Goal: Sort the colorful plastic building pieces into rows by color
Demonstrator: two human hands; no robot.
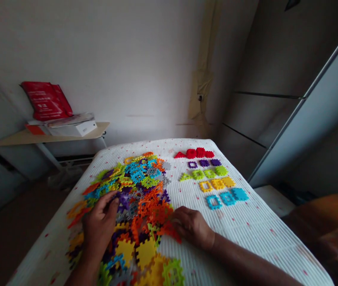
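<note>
A big heap of colourful plastic interlocking tiles (136, 190) covers the left half of a white ribbed mat (246, 226). My left hand (99, 224) lies on the heap, fingers curled down among purple and grey tiles. My right hand (191, 226) rests at the heap's right edge, fingers closed on an orange tile (169, 229). To the right lie sorted rows: red tiles (195, 153), purple tiles (204, 163), green tiles (206, 174), yellow tiles (217, 184) and blue tiles (227, 197).
A wooden shelf (23, 138) at the left wall carries a white box (76, 128) and a red bag (46, 100). A grey cabinet (306, 119) stands to the right, with a brown wooden surface (323, 218) beside the mat.
</note>
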